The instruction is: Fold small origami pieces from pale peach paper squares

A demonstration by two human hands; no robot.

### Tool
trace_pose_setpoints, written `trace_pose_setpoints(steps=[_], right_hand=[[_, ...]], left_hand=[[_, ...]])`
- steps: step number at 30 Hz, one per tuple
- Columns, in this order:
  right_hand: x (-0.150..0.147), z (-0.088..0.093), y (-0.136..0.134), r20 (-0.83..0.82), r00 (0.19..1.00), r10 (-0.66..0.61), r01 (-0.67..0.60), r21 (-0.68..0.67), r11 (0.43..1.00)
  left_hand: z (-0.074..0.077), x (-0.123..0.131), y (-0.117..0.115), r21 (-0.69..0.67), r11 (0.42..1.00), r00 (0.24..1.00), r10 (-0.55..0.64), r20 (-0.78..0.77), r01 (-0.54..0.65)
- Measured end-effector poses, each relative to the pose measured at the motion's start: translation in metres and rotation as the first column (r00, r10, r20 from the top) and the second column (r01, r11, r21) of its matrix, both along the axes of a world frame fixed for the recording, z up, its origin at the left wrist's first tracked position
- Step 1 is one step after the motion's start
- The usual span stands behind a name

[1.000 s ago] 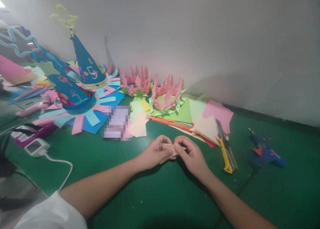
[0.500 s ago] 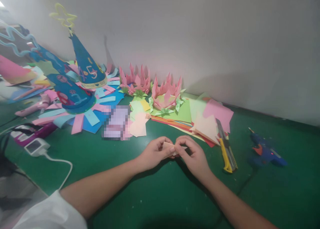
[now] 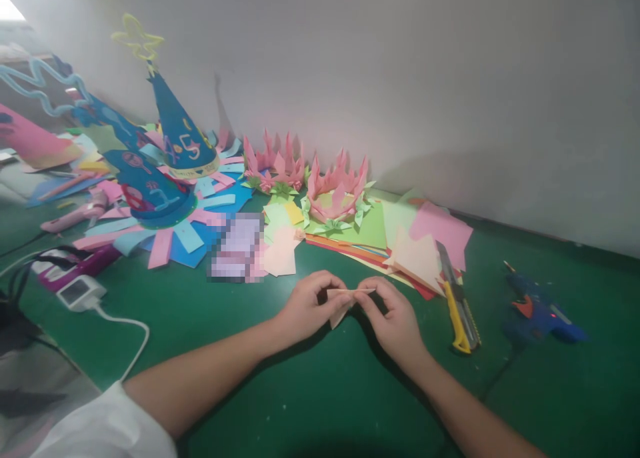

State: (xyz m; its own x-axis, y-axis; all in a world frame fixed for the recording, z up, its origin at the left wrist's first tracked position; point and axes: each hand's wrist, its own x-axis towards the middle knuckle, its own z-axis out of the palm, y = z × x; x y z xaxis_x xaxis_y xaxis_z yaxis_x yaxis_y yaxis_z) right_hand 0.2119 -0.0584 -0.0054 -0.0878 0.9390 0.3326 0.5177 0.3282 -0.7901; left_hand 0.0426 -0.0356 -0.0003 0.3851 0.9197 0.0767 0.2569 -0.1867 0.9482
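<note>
Just above the green table top (image 3: pixel 310 405), both my hands pinch a small folded peach paper piece (image 3: pixel 345 299). My left hand (image 3: pixel 310 306) grips its left end with fingers curled. My right hand (image 3: pixel 393 317) grips its right end, thumb and forefinger pressed together. The paper lies nearly edge-on between the fingertips, with a flap hanging down below them. My forearms reach in from the lower edge.
Two pink paper lotus flowers (image 3: pixel 336 190) and a stack of coloured paper sheets (image 3: pixel 380 235) lie behind my hands. A yellow utility knife (image 3: pixel 459 301) and a blue glue gun (image 3: pixel 537 306) lie at right. Blue paper cone hats (image 3: pixel 180 135), paper strips and a white charger (image 3: pixel 80 291) sit at left.
The paper piece has turned flatter, nearly edge-on, between my fingers. My hands stay in the same spot; the view has shifted slightly.
</note>
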Motion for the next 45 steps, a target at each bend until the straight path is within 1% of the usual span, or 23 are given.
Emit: trace_pose_setpoints(steps=[3,5,7,10,11,13,15,19,23,29,32,38,45], right_hand=[[0.0015,-0.0009,-0.0005,-0.028,1.000,-0.007,0.006,-0.040,0.999],[0.0026,-0.0009,-0.0006,-0.085,0.996,-0.008,0.000,-0.089,0.996],[0.0033,-0.0009,-0.0004,-0.171,0.985,0.005,-0.032,-0.157,0.987],[0.0026,-0.0011,0.0000,-0.272,0.961,0.050,-0.118,-0.238,0.964],[0.0018,-0.0010,0.0000,-0.272,0.960,0.063,-0.132,-0.246,0.960],[-0.0002,-0.0002,-0.0002,-0.226,0.971,0.081,-0.135,-0.235,0.962],[-0.0022,0.0019,-0.0007,-0.170,0.980,0.100,-0.136,-0.215,0.967],[-0.0043,0.0070,-0.0014,-0.123,0.985,0.118,-0.143,-0.222,0.965],[-0.0040,0.0073,-0.0017,-0.130,0.986,0.103,-0.132,-0.243,0.961],[-0.0021,0.0018,-0.0022,-0.159,0.984,0.076,-0.114,-0.243,0.963],[-0.0013,0.0017,-0.0022,-0.154,0.985,0.077,-0.111,-0.229,0.967],[-0.0007,0.0035,-0.0021,-0.152,0.987,0.058,-0.092,-0.224,0.970],[0.0003,-0.0012,-0.0007,-0.194,0.979,0.060,-0.109,-0.255,0.961]], left_hand=[[-0.0003,-0.0005,-0.0009,-0.052,0.998,0.998,-0.029,-0.064,0.025],[-0.0016,0.0004,-0.0022,-0.103,0.994,0.999,-0.032,-0.033,0.028],[-0.0028,0.0021,-0.0026,-0.222,0.975,0.998,-0.012,0.067,0.027],[-0.0023,0.0047,-0.0011,-0.423,0.905,0.957,0.081,0.280,0.047],[-0.0014,0.0052,-0.0005,-0.464,0.884,0.932,0.126,0.340,0.050],[0.0006,0.0056,0.0003,-0.513,0.858,0.888,0.210,0.409,0.034],[0.0022,0.0051,0.0001,-0.535,0.844,0.869,0.242,0.432,0.031],[0.0026,0.0035,-0.0011,-0.521,0.851,0.890,0.182,0.418,0.071],[0.0016,0.0029,-0.0006,-0.523,0.849,0.902,0.167,0.399,0.074],[0.0023,0.0038,0.0018,-0.587,0.803,0.889,0.190,0.416,0.103],[0.0021,0.0037,0.0031,-0.602,0.789,0.884,0.191,0.427,0.120],[0.0015,0.0018,0.0052,-0.621,0.774,0.886,0.196,0.421,0.124],[-0.0007,-0.0001,0.0073,-0.626,0.760,0.878,0.167,0.448,0.175]])
